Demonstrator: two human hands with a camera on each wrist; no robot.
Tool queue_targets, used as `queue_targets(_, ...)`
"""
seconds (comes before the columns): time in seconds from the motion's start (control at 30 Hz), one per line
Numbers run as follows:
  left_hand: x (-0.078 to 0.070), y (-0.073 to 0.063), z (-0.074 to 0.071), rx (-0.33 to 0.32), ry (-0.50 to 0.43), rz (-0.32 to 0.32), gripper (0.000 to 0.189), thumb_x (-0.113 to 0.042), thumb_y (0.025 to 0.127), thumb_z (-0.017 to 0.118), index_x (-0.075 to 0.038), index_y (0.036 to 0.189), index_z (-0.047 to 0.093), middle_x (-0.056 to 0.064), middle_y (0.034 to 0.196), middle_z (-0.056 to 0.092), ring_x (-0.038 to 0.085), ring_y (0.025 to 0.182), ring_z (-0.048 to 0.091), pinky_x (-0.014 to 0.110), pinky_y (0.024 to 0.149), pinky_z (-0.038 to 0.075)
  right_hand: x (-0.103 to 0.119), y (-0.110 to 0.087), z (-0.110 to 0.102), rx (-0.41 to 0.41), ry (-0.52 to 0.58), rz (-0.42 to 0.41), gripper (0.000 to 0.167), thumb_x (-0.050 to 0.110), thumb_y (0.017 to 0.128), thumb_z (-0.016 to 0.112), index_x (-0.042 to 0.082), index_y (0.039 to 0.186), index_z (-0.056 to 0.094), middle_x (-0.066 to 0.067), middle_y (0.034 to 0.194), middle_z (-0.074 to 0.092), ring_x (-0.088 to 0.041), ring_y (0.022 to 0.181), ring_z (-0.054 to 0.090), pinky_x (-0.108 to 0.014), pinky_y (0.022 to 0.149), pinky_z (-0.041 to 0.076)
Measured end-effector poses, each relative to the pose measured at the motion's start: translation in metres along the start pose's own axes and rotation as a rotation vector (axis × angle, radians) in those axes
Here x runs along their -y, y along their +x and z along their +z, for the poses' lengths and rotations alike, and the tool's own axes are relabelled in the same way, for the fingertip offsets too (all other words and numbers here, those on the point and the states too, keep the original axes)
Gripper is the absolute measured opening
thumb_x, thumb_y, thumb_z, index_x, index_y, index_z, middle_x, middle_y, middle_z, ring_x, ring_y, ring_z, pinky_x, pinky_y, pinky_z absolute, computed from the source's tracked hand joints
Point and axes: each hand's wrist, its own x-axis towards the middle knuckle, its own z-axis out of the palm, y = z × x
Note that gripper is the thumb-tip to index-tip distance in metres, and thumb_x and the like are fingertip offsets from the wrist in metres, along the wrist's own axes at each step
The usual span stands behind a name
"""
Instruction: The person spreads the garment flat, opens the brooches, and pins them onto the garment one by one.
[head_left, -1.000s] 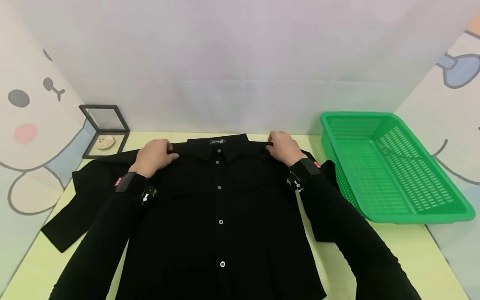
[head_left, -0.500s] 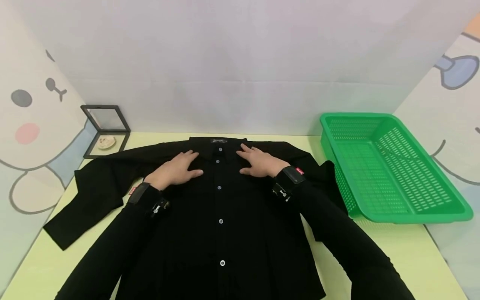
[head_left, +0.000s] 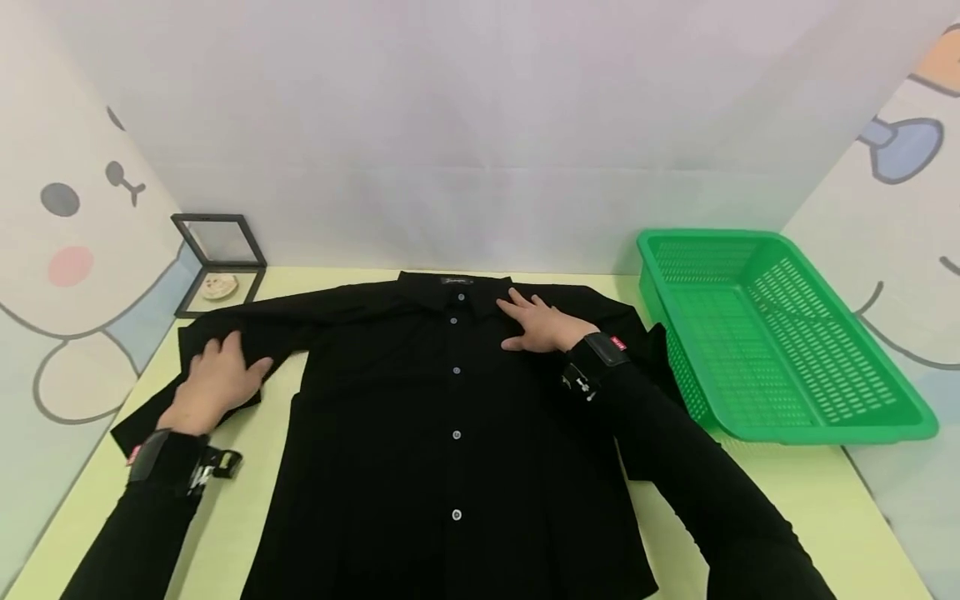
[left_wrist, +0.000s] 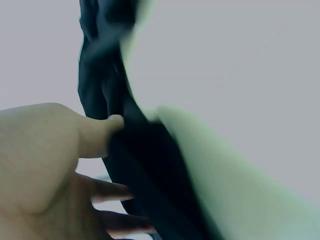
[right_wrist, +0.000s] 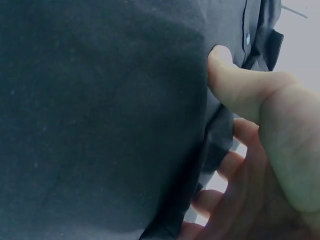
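A black button-up shirt [head_left: 405, 433] lies front side up, its collar [head_left: 480, 292] toward the back wall and both sleeves spread out sideways. Over the shirt's left-hand sleeve [head_left: 307, 312], near its bend, my left hand [head_left: 217, 379] has its fingers extended and thumb apart. The left wrist view shows the thumb and fingertips close to the dark sleeve cloth [left_wrist: 150, 165], partly blurred. My right hand [head_left: 543, 323] rests with spread fingers on the shirt front beside the collar. In the right wrist view its fingertips touch the cloth [right_wrist: 125, 120].
A green plastic basket [head_left: 780, 435] stands on the right of the pale yellow table [head_left: 697, 533], close to the right-hand sleeve. At the back left is an open black-framed case [head_left: 217, 218] with a small pale round object [head_left: 219, 286] in it. Walls border the table.
Both hands moved from the shoulders inward onto the chest. Then my left hand went out left to the sleeve, while my right hand stayed by the collar. The view shifted slightly.
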Motion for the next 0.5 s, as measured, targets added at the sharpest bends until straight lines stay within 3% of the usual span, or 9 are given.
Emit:
queue_targets(0.13, 0.03, -0.019, -0.005, 0.046, 0.014, -0.045, 0.08, -0.035, 0.11, 0.045, 0.019, 0.155, 0.007, 0.051, 0.15, 0.008, 0.07, 0.135, 0.015, 0.081, 0.106, 0.02, -0.002, -0.001, 0.001, 0.0, 0.007, 0.001, 0.081, 0.04, 0.106, 0.057, 0.021, 0.168, 0.007, -0.01, 0.174, -0.009, -0.046, 0.159, -0.002, -0.063, 0.128, 0.006)
queue_targets(0.27, 0.054, -0.034, -0.018, 0.033, 0.067, -0.051, 0.084, -0.032, 0.104, 0.058, 0.022, 0.152, 0.015, 0.052, 0.14, 0.024, 0.071, 0.122, 0.032, 0.078, 0.096, 0.035, -0.003, -0.002, 0.002, -0.001, 0.009, 0.003, 0.081, 0.04, 0.107, 0.057, 0.022, 0.168, 0.007, -0.01, 0.174, -0.009, -0.045, 0.159, -0.003, -0.063, 0.128, 0.005)
queue_targets(0.4, 0.074, -0.047, -0.034, 0.006, 0.11, 0.001, 0.067, -0.037, 0.101, 0.063, 0.024, 0.125, 0.047, 0.042, 0.102, 0.054, 0.058, 0.089, 0.055, 0.065, 0.077, 0.048, -0.004, -0.003, 0.002, -0.002, 0.009, 0.002, 0.081, 0.039, 0.107, 0.056, 0.021, 0.168, 0.006, -0.011, 0.174, -0.009, -0.046, 0.159, -0.004, -0.063, 0.128, 0.005)
queue_targets(0.5, 0.084, -0.059, -0.042, 0.0, 0.119, 0.023, 0.057, -0.038, 0.104, 0.059, 0.019, 0.1, 0.053, 0.023, 0.076, 0.055, 0.042, 0.071, 0.057, 0.056, 0.07, 0.049, -0.004, -0.004, 0.001, -0.006, 0.011, 0.001, 0.081, 0.039, 0.107, 0.056, 0.021, 0.168, 0.006, -0.011, 0.174, -0.009, -0.047, 0.158, -0.004, -0.064, 0.128, 0.004)
